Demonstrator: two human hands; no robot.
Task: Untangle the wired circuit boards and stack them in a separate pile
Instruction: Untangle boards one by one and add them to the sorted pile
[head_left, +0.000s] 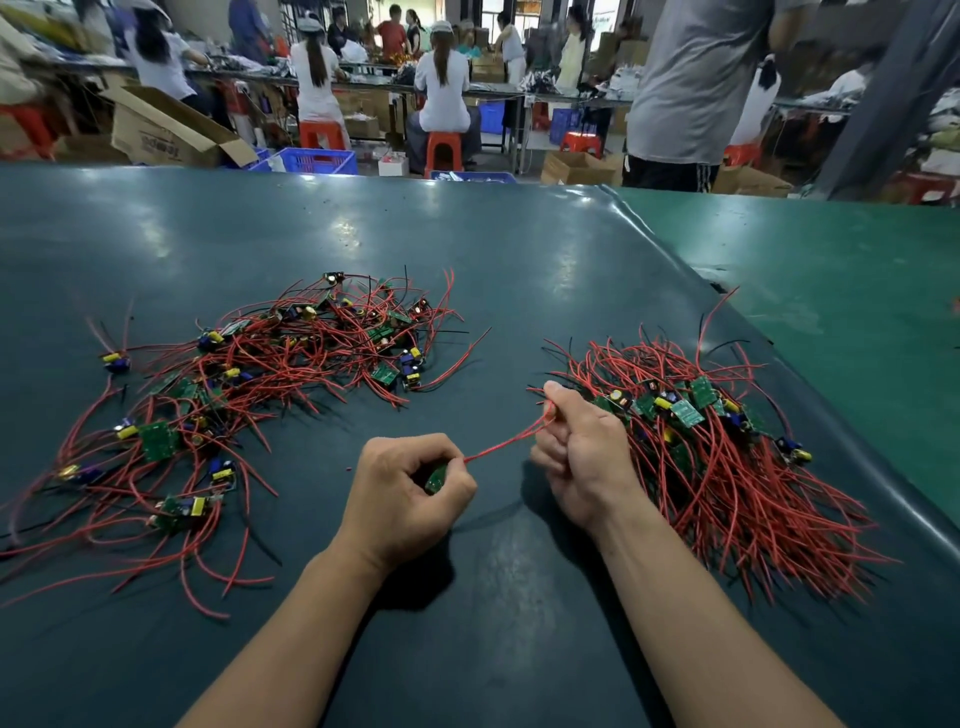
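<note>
A tangled heap of small green circuit boards (270, 358) with red and black wires spreads over the left of the dark green table (519, 270). An ordered pile of boards (691, 415), wires fanned toward me, lies at the right. My left hand (410, 493) grips one green board (435, 479) in curled fingers. Its red wire (506, 441) runs taut up to my right hand (582, 447), which pinches the wire between thumb and fingers just left of the ordered pile.
The table mat's right edge (810, 395) runs diagonally past the ordered pile, with a lighter green surface (857, 270) beyond. A person in a grey shirt (691, 88) stands at the far right edge. Other workers sit on red stools among boxes and blue crates behind.
</note>
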